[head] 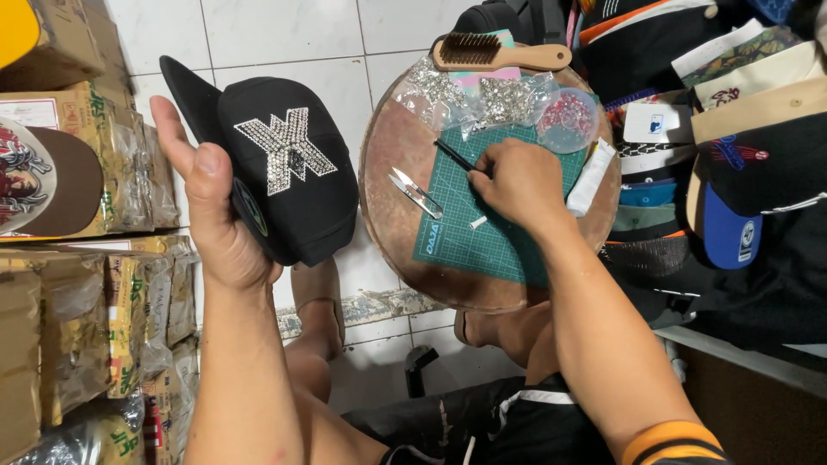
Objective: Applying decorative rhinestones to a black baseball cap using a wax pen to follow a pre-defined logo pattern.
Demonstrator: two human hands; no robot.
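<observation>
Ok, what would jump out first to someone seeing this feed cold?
Probably the black cap with its sparkling rhinestone emblem, held up at left in the left hand. Next, the round wooden board at centre carrying a green cutting mat, where the right hand grips a thin black tool beside small snips.

1. Left hand (215, 215): bare, no ring, watch or glove; forearm uncovered down to the near edge.
2. Right hand (521, 185): bare too, forearm uncovered.
3. Right upper arm: short sleeve (676, 441) with an orange band edged in yellow over dark fabric.
4. Lap: black shorts (508, 426) with thin white piping.
5. Knees bare.
</observation>
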